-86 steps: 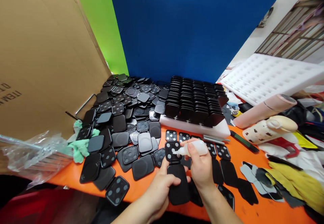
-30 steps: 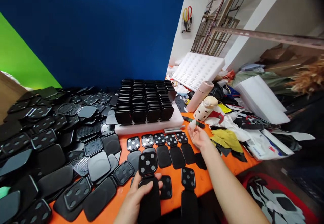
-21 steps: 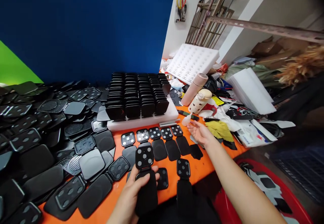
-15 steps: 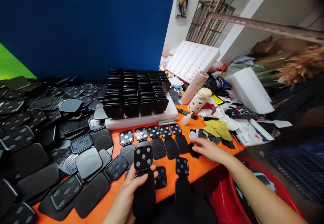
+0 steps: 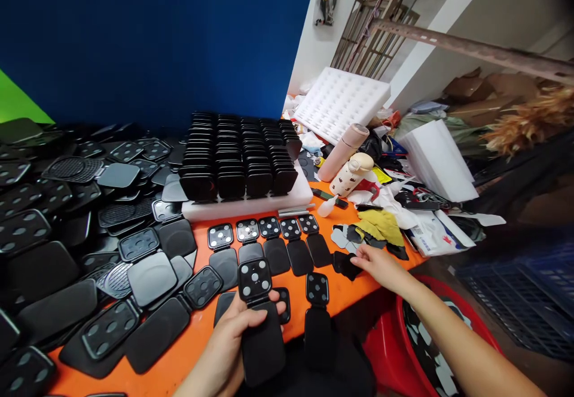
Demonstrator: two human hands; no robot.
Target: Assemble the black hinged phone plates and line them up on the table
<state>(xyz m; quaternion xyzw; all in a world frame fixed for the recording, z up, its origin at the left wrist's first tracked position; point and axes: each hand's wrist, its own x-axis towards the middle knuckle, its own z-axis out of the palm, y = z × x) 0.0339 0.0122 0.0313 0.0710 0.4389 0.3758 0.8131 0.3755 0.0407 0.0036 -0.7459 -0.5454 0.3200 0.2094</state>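
Note:
My left hand (image 5: 231, 334) is wrapped round a black hinged case (image 5: 264, 343) that lies unfolded, its small square half with grey round dots facing up. At the right, my right hand (image 5: 380, 270) has its fingertips pinched on the edge of a thin black piece (image 5: 344, 264) on the orange table. Beyond my hands runs a row of similar opened cases (image 5: 299, 256), dotted halves away from me. Another opened case (image 5: 317, 328) sits near the table's front edge. Grey flat pieces (image 5: 344, 237) lie just past my right fingers.
Many loose black cases (image 5: 147, 337) are heaped at the left. A white foam tray (image 5: 242, 207) holds rows of upright black cases. Behind on the right stand a pink bottle (image 5: 343, 153) and a cream bottle (image 5: 352, 174), with yellow cloth (image 5: 381, 226). A red tub (image 5: 403, 325) with scraps is below.
My right fingers have drawn together and now pinch the black piece. My left hand still holds the case, which has turned slightly. The whole view has shifted a little.

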